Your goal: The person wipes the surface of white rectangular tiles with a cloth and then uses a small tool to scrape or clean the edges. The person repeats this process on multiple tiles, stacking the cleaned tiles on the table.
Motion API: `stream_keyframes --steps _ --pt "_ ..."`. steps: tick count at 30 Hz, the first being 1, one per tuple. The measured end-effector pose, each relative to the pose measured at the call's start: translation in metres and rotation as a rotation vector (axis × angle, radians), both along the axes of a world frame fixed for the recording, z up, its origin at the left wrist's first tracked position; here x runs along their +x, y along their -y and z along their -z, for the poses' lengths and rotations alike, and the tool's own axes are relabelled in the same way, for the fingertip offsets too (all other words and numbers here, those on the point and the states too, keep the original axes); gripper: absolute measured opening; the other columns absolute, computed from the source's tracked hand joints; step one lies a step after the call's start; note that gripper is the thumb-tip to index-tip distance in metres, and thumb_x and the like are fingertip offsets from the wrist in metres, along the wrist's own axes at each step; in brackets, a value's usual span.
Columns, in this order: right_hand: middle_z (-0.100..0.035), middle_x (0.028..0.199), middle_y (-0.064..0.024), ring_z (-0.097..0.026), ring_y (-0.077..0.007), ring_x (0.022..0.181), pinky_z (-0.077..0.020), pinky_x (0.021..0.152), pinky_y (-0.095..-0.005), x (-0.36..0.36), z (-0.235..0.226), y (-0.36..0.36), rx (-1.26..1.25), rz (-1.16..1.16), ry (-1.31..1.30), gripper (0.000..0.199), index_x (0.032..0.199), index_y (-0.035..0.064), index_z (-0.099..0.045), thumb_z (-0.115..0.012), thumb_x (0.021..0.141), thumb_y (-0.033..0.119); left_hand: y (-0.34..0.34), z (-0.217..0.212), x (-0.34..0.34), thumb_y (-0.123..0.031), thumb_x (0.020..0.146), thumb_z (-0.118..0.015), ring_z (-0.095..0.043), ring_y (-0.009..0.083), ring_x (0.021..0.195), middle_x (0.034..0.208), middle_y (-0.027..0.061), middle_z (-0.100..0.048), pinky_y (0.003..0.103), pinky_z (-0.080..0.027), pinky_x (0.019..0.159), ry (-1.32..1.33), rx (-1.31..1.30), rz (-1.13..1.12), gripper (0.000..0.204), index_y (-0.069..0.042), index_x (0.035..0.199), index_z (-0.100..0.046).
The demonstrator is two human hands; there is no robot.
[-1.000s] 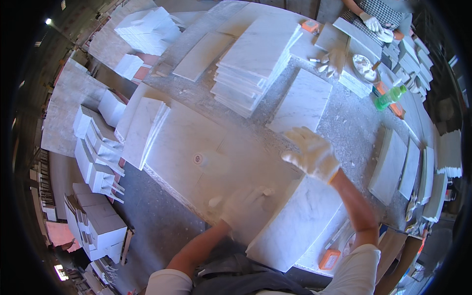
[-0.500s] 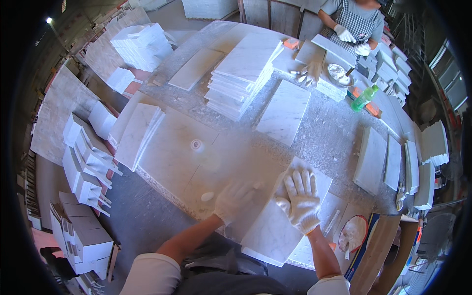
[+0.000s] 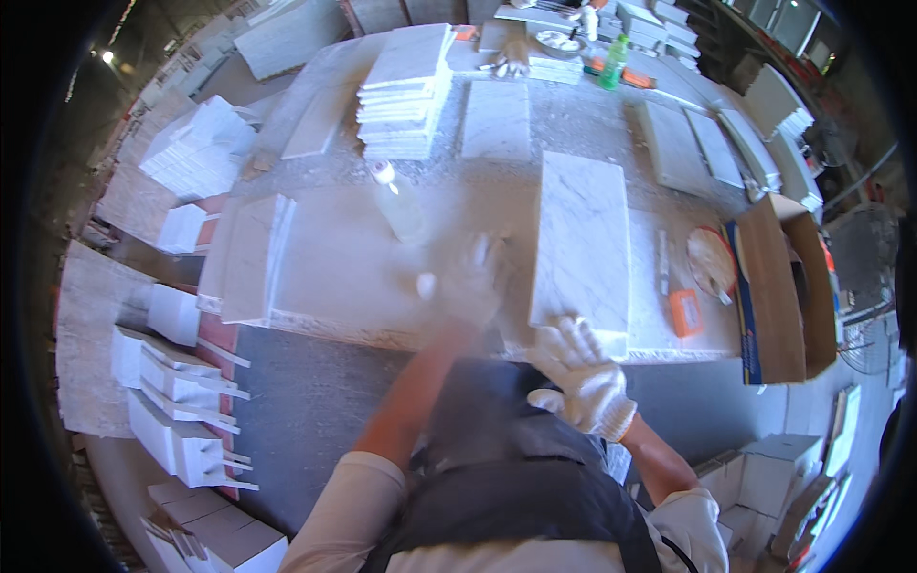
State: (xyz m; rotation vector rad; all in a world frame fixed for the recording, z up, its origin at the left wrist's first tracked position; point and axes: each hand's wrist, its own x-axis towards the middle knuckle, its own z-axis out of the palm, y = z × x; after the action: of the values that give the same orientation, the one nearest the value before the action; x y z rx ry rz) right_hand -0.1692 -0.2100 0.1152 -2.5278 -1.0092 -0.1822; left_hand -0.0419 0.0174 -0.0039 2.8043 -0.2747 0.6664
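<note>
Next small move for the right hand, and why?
Probably bring the right hand to grip the near edge of the marble slab: it is open, spread right at that edge, and the slab lies directly ahead. The left hand is off to the slab's left, too blurred to read.

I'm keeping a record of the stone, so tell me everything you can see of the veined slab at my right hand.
The slab is a long, flat rectangle, white with fine grey veins, and looks like marble. It lies flat on the near side of the workbench, its length pointing away from you. Your right hand, gloved and open, overlaps its near left corner; whether it touches isn't clear.
</note>
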Motion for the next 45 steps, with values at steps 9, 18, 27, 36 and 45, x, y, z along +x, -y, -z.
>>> stream_keyframes --steps 9,18,27,36,45 --pt "-0.071 0.128 -0.0174 -0.066 -0.0368 0.121 -0.0519 0.103 -0.0431 -0.080 0.044 -0.002 0.195 -0.037 -0.518 0.044 0.132 0.0062 -0.069 -0.065 0.101 0.037 -0.004 0.028 0.008 -0.031 0.092 -0.067 -0.055 0.0343 0.131 0.138 0.0098 -0.059 0.051 -0.045 0.110 0.132 0.002 0.089 0.041 -0.015 0.130 -0.065" --pt "-0.071 0.126 -0.0203 -0.068 -0.0379 0.118 -0.0533 0.102 -0.0416 -0.121 0.083 0.020 0.330 0.105 -0.602 0.042 0.127 0.0000 -0.069 -0.060 0.106 0.035 0.001 -0.004 -0.004 -0.030 0.097 -0.071 -0.066 0.0345 0.116 0.131 0.0122 -0.067 0.045 -0.053 0.098 0.204 -0.416 0.049 0.032 -0.015 0.125 -0.070" --pt "-0.073 0.124 -0.0166 -0.070 -0.0355 0.113 -0.0548 0.098 -0.0417 -0.114 0.097 0.028 0.354 0.132 -0.588 0.038 0.124 0.0029 -0.072 -0.063 0.104 0.034 -0.002 0.016 -0.133 -0.025 0.095 -0.072 -0.060 0.0308 0.129 0.135 0.0091 -0.066 0.044 -0.047 0.111 0.025 -0.064 0.282 0.031 -0.011 0.123 -0.073" --pt "-0.075 0.116 -0.0178 -0.072 -0.0366 0.107 -0.0567 0.094 -0.0430 -0.097 0.093 0.027 0.447 0.152 -0.518 0.031 0.118 0.0030 -0.075 -0.068 0.100 0.027 0.010 0.007 -0.085 -0.036 0.098 -0.062 -0.053 0.0277 0.139 0.141 0.0107 -0.064 0.050 -0.032 0.124 -0.162 0.166 0.202 0.043 -0.006 0.128 -0.069" --pt "-0.078 0.102 -0.0143 -0.073 -0.0227 0.093 -0.0566 0.090 -0.0365 -0.067 0.109 0.074 0.934 0.669 -0.262 0.033 0.110 -0.0050 -0.074 -0.057 0.107 0.022 0.012 0.002 -0.058 -0.024 0.091 -0.071 -0.066 0.0310 0.108 0.114 0.0068 -0.070 0.044 -0.055 0.094 0.118 -0.023 0.122 0.025 -0.014 0.114 -0.075"
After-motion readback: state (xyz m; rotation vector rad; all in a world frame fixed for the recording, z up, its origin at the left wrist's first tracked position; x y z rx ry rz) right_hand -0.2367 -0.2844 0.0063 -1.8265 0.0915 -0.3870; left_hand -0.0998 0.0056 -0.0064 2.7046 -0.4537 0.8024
